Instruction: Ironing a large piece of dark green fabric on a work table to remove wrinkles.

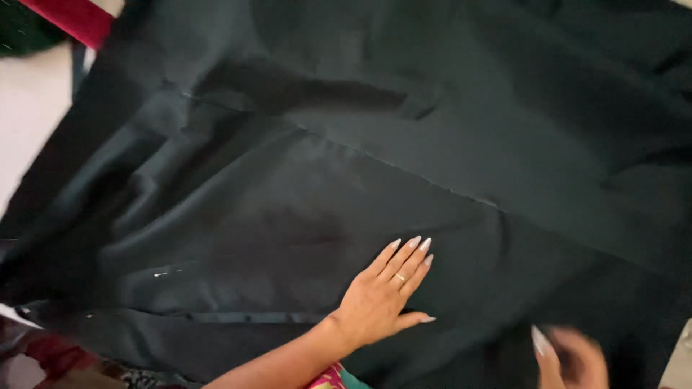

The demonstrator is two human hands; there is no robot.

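Note:
A large dark green-black cloth (432, 144) is spread out and fills almost the whole view, with a stitched seam (389, 164) running diagonally across it. My left hand (382, 295) lies palm down on the cloth near the lower middle. Its fingers are stretched out, pointing up and to the right, and one of them wears a ring. My right hand (569, 356) is at the bottom right edge, blurred, resting on or in the cloth. Whether it grips the fabric is unclear.
A small white mark (160, 274) shows on the cloth at lower left. A red strip (72, 18) and a dark green item (21, 29) lie at the top left over a pale surface (29, 108). Patterned reddish fabric (43, 356) sits at the bottom left.

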